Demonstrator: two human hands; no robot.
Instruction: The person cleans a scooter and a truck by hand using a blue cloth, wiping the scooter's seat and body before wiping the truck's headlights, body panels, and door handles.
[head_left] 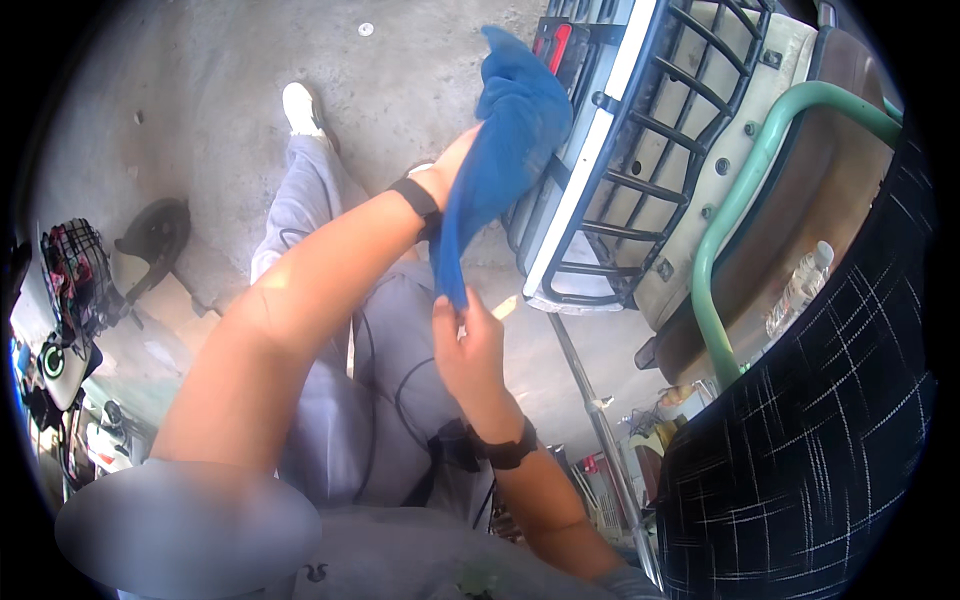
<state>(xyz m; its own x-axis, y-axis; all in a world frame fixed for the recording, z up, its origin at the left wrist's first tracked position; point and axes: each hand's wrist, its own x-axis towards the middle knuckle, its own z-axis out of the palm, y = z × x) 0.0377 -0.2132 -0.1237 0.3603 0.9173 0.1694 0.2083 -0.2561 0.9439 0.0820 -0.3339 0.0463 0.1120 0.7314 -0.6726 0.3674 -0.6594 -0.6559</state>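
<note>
Concrete floor (400, 60); limp blue cloth (520, 135), right fingers (473, 310) pinching tail; left hand (452, 172) behind cloth, fingers hidden, can't tell; barred rack (668, 133) right of cloth.

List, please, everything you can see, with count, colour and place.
Cloth: one, blue, upper centre.
Barred rack: one, black, upper right.
Tube: one, green, right.
Bottle: one, clear, right.
Fabric: one, black-and-white, lower right.
Pole: one, silver, below rack.
Disc: one, white, top.
Basket: one, dark, far left.
Floor: one, grey, behind.
Clutter: uncertain count, mixed, lower left.
Shoe: at least one, white, upper left.
Trousers: one pair, grey, centre.
Wristbands: two, black, both wrists.
Left hand: one, partly behind cloth.
Right hand: one, fingers on cloth.
</note>
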